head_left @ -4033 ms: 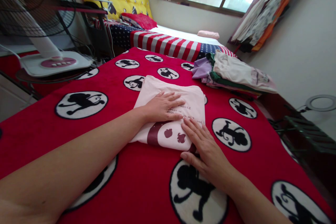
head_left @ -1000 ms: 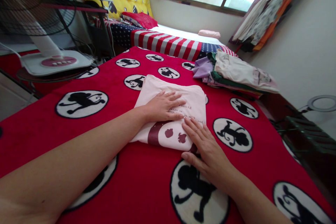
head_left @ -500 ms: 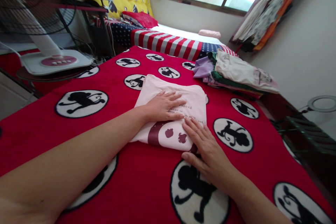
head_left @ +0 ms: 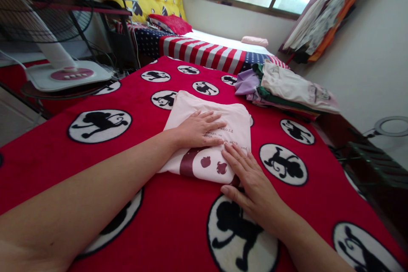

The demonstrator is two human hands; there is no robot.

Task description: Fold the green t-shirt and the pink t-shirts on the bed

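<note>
Left hand (head_left: 201,129): open and palm down, laid flat on the middle of the garment, fingers slightly spread and pointing right; it grips nothing.
Right hand (head_left: 248,180): open and palm down, fingers stretched side by side over the garment's near right part, the index fingertip close by the left hand's fingers; the thumb stands apart beside the near edge, and whether it touches the blanket I cannot tell.
Garment (head_left: 236,121): pale pink, folded into a flat, roughly four-sided packet, lying in the middle of the blanket under both hands; dark lettering, upside down from here and partly covered, and maroon shapes towards the near edge.
Blanket (head_left: 178,216): red, with black monkey figures in white ovals.
Clothes pile (head_left: 290,87): at the blanket's far right, well apart from the garment, a cream piece on top, with green and lilac beside and below.
Fan (head_left: 65,74): at left, its white base on a dark round stand.
Far bed (head_left: 204,53): striped and starred cover, a red pillow (head_left: 172,24) at its left, a pink bundle (head_left: 255,41) at its right.
</note>
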